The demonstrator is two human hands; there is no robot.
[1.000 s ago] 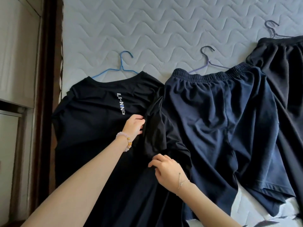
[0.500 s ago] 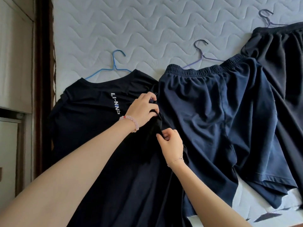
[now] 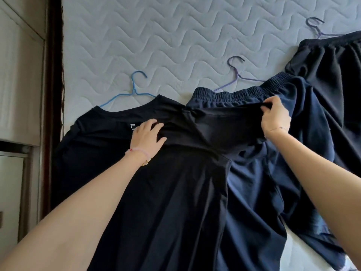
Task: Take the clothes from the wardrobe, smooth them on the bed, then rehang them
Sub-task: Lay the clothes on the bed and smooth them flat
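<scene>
While the left hand (image 3: 147,133) presses flat on the black T-shirt (image 3: 166,202) and the right hand (image 3: 275,118) pinches its sleeve (image 3: 224,122), best pull gently outward, sparing the navy shorts (image 3: 254,192).

Right hand (image 3: 275,122) went from middle, next to left hand (image 3: 147,134), far out to right side. Took sleeve (image 3: 224,124) of black T-shirt (image 3: 166,202) with it, pinched at hem. Sleeve was bunched up 1 second ago; got pulled out wide over top of navy shorts (image 3: 254,192). Left hand let go of cloth, went flat on shirt, hid most of white letters (image 3: 132,126).
</scene>
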